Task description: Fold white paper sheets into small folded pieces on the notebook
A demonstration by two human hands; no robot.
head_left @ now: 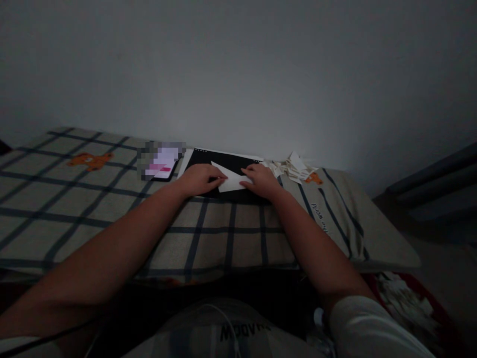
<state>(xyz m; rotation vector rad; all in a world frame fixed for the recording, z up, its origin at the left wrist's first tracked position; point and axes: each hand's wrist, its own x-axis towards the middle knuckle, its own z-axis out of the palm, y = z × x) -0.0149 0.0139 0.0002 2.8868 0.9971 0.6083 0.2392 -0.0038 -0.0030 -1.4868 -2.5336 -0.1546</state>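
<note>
A white sheet of paper (231,180), folded to a pointed shape, lies on a black pad (227,161) on the checked cloth. My left hand (199,179) presses down on the paper's left side with its fingers flat. My right hand (261,180) presses on the paper's right edge. Both forearms stretch out over the cloth toward the pad.
A phone (164,167) with a lit screen lies left of the pad. A heap of folded white paper pieces (294,167) sits right of it. The checked cloth (74,209) carries orange bear prints. A plain wall stands behind. More white scraps (404,298) lie low at the right.
</note>
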